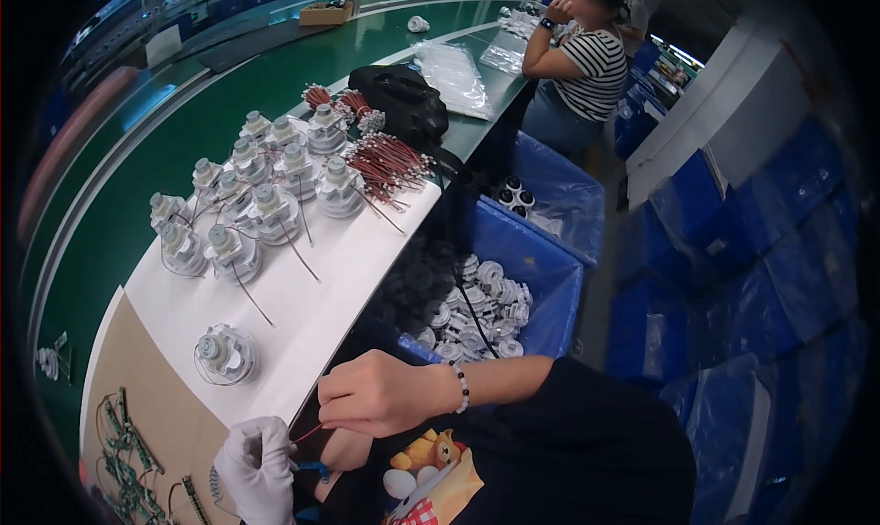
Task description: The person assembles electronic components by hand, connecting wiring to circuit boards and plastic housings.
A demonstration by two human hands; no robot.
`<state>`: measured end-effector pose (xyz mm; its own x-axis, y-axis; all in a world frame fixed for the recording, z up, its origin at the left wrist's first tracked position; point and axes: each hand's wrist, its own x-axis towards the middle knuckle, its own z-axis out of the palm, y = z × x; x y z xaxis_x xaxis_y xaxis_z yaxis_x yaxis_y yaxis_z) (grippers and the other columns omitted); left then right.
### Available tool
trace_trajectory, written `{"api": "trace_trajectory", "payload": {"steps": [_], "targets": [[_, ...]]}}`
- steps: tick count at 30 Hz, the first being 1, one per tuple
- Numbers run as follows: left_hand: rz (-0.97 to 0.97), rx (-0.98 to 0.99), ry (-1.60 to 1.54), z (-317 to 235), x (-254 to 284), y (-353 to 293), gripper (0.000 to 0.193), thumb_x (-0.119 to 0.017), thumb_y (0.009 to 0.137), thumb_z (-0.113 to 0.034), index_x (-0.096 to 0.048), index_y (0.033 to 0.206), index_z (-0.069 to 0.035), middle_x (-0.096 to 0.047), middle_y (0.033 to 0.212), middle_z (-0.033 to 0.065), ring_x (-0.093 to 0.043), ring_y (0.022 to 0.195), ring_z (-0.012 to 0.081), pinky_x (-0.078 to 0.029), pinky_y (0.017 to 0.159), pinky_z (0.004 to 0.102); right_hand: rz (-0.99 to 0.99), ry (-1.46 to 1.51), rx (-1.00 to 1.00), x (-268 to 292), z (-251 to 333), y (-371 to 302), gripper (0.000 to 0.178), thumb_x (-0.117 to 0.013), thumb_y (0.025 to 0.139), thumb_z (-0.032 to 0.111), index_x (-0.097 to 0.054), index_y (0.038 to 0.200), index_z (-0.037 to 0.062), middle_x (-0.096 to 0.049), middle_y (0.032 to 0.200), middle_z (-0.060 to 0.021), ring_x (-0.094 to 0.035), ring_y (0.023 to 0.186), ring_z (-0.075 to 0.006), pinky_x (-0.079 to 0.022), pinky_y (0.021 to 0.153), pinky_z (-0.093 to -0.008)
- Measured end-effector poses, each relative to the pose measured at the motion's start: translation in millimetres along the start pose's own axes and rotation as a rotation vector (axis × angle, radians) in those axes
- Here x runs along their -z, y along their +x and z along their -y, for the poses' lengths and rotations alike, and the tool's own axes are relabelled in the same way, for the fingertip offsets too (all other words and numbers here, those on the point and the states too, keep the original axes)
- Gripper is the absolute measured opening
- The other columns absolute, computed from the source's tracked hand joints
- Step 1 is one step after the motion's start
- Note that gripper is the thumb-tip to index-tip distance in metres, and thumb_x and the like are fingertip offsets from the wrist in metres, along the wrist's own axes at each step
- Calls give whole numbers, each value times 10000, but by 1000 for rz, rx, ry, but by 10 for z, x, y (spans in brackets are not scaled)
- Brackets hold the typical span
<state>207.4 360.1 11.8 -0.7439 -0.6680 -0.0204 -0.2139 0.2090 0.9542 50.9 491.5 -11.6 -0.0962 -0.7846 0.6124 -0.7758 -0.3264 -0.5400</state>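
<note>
Red wire (309, 432) runs between both hands at the near edge of the desk (302, 296). Right hand (380, 395), bare with a bead bracelet, pinches its upper end with closed fingers; left hand (258, 465), in a white glove, grips the lower end. One white round motor part (225, 353) lies near them on the white sheet, more stand farther back, and a blue bin (536, 291) sits beside the desk.

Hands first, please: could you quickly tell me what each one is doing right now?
Left hand: gloved, fingers closed, pinching one end of a thin red wire.
Right hand: bare, fingers closed on the wire's other end.
</note>
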Motion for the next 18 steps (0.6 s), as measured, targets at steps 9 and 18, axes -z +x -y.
{"api": "trace_trajectory", "payload": {"steps": [9, 18], "targets": [[68, -278, 304, 35, -207, 29, 37, -620, 785, -48, -601, 794, -17, -613, 686, 136, -603, 596, 257, -465, 545, 301, 183, 215, -129, -189, -105, 37, 116, -616, 682, 58, -614, 795, 31, -578, 752, -103, -577, 626, -280, -473, 533, -325], [-173, -29, 60, 123, 221, 150, 170, -599, 810, -102, -615, 944, 1, -637, 756, 126, -621, 666, 148, -481, 606, 261, 302, 689, -623, -276, -133, 110, 124, -614, 751, -8, -654, 867, -22, -603, 597, -29, -539, 505, -46, -355, 430, -171]]}}
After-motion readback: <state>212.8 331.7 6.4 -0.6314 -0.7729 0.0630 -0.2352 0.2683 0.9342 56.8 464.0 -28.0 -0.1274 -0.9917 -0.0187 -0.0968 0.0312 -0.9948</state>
